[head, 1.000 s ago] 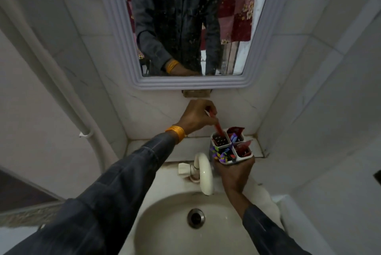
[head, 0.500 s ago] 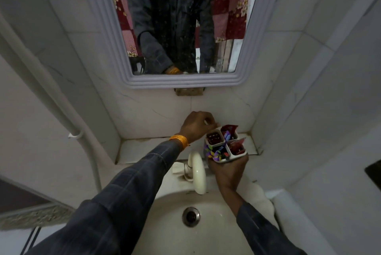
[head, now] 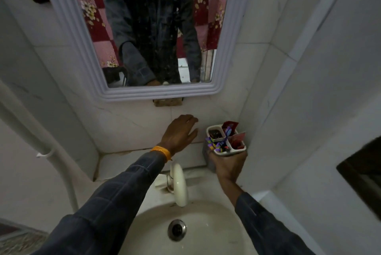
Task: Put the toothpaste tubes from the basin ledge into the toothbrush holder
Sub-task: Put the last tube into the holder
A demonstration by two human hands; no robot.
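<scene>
The toothbrush holder [head: 225, 141] is showing as smooth white plastic with a slight sheen, and the red toothpaste tubes [head: 237, 138] in it are looking glossy. The basin [head: 216, 223] is reading as glazed cream ceramic, its drain ring [head: 176, 230] gleaming as polished metal. The tap [head: 179, 184] is looking like smooth cream plastic. Pale wall tiles [head: 127, 122] are appearing smooth and faintly veined. Dark sleeves [head: 115, 199] are showing as matt woven cloth.

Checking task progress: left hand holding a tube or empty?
Empty. The left hand hangs open over the ledge, fingers spread, nothing in it.
</scene>
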